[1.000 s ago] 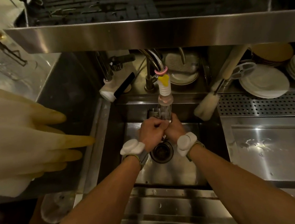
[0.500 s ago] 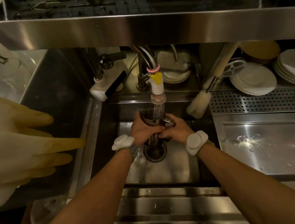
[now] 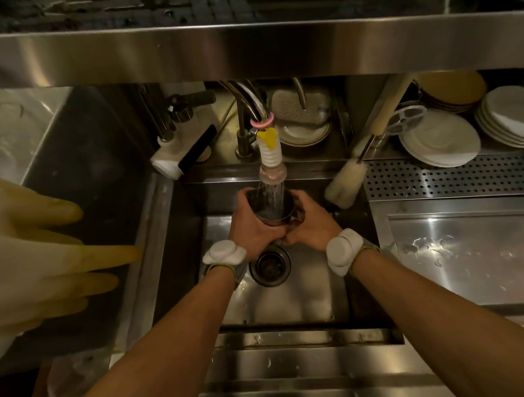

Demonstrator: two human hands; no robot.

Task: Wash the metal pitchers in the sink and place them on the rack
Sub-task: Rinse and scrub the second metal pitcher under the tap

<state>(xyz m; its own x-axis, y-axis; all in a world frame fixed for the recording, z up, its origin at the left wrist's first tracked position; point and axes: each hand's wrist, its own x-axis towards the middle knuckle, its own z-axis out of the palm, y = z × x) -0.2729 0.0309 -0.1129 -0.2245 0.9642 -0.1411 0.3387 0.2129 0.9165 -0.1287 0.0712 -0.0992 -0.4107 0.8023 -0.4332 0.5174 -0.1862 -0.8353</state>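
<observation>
Head view, looking down into a steel sink (image 3: 294, 302). A metal pitcher (image 3: 271, 208) is held upright over the middle of the basin, just far of the drain (image 3: 269, 265), its open mouth directly under the faucet nozzle (image 3: 271, 166). Water streams from the nozzle into the pitcher. The left hand (image 3: 250, 227) wraps around the pitcher's left wall, fingers curled to the far side; the right hand (image 3: 311, 222) grips its right side and lower edge. Both hands are closed on the pitcher, and their thumbs meet near its base. Each wrist carries a white padded band (image 3: 341, 250). A bottle brush (image 3: 346, 185) leans at the far right corner of the sink, bristle head down. On the surface to the right lies a perforated drain rack (image 3: 459, 176); far of it stand stacked white plates (image 3: 438, 140). A pale rubber glove (image 3: 39, 256) hangs in at the left edge, close to the camera. A steel shelf (image 3: 242, 46) spans the far top of the scene.
</observation>
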